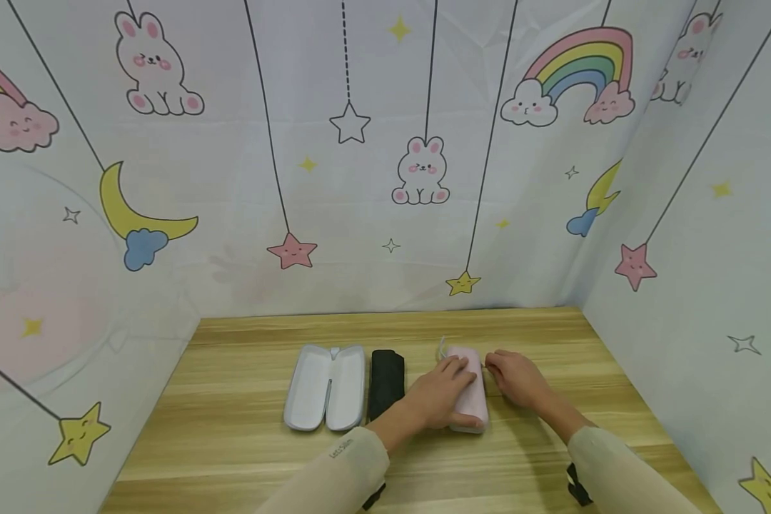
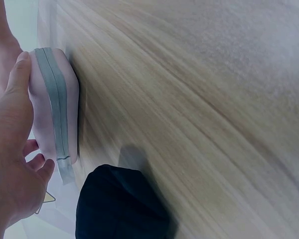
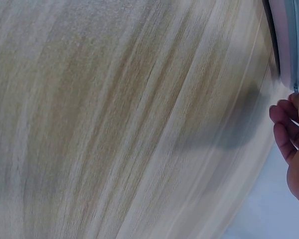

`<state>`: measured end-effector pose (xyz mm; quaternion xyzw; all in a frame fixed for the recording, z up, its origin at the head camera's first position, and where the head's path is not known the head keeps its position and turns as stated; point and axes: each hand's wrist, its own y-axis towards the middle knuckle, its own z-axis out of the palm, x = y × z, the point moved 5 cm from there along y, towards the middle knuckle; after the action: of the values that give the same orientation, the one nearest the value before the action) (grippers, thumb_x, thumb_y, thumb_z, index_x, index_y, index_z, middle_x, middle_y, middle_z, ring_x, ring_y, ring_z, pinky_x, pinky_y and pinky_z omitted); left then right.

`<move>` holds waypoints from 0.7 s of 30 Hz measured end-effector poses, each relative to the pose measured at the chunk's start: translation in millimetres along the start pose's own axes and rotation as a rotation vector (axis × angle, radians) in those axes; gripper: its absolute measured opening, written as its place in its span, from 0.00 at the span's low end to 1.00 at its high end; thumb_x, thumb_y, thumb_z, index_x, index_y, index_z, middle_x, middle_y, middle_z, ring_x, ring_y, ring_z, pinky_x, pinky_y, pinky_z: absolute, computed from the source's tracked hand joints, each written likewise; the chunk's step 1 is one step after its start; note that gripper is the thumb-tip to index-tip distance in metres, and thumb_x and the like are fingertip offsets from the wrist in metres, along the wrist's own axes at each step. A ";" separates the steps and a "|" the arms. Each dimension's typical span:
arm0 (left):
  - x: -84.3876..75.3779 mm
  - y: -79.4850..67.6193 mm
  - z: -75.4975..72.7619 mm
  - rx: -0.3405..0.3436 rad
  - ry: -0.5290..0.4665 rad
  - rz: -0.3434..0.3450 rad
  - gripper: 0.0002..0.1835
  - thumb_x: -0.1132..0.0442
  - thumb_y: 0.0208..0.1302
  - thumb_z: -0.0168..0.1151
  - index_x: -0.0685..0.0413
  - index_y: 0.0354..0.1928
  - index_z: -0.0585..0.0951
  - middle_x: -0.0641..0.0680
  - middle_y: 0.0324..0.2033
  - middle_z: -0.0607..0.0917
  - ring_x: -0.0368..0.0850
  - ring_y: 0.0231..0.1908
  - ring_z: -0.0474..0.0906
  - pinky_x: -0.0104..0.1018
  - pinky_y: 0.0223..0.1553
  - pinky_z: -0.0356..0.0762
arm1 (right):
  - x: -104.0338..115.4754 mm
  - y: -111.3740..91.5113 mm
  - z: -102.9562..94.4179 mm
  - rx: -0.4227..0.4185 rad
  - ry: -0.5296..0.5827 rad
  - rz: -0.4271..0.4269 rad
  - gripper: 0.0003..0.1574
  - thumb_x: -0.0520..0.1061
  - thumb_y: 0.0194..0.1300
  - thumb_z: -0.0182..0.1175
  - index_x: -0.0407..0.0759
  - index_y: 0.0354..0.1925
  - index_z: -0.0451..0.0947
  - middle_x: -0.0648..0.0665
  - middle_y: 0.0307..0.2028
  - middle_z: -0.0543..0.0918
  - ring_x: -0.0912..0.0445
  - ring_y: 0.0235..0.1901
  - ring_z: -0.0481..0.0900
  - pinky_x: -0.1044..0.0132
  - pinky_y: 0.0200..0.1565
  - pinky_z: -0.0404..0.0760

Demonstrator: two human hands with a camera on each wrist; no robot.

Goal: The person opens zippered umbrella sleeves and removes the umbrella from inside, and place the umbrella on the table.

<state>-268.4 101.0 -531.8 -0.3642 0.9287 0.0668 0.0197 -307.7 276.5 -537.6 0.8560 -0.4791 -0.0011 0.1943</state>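
A pink zippered case (image 1: 473,389) stands on the table, a grey zipper band (image 2: 58,99) running round its side. My left hand (image 1: 438,392) holds it from above, the thumb near its front end and the fingers spread over its top. At the case's right side, my right hand (image 1: 517,376) has its fingers bent together and pinches the zipper pull (image 3: 296,89) at a corner. Left of the case lies a dark folded bundle (image 1: 386,382), partly behind my left forearm. Further left, a white hard case (image 1: 308,392) lies opened flat, both halves facing up.
The wooden table (image 1: 231,457) ends at a back wall hung with a printed cloth (image 1: 360,271), and similar cloth rises along both sides. A pale strap (image 1: 442,347) sticks up at the pink case's far left corner.
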 end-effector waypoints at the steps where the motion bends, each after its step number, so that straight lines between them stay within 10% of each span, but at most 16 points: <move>1: 0.0 0.1 0.4 -0.001 0.001 0.000 0.49 0.20 0.55 0.49 0.42 0.73 0.66 0.52 0.74 0.59 0.47 0.74 0.52 0.39 0.68 0.64 | -0.2 -0.3 0.2 -0.001 -0.001 -0.001 0.06 0.36 0.67 0.62 0.46 0.34 0.81 0.54 0.27 0.77 0.59 0.26 0.74 0.61 0.30 0.76; 21: -0.3 -2.0 -1.6 0.008 -0.015 -0.010 0.49 0.21 0.56 0.50 0.41 0.73 0.65 0.51 0.75 0.58 0.46 0.75 0.51 0.40 0.64 0.69 | 2.6 -4.5 -1.7 -0.016 0.007 -0.023 0.06 0.35 0.65 0.63 0.45 0.34 0.81 0.54 0.27 0.77 0.59 0.26 0.74 0.60 0.31 0.76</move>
<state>-266.9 99.5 -530.4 -0.3682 0.9270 0.0660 0.0284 -302.3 277.0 -537.0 0.8599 -0.4685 -0.0040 0.2027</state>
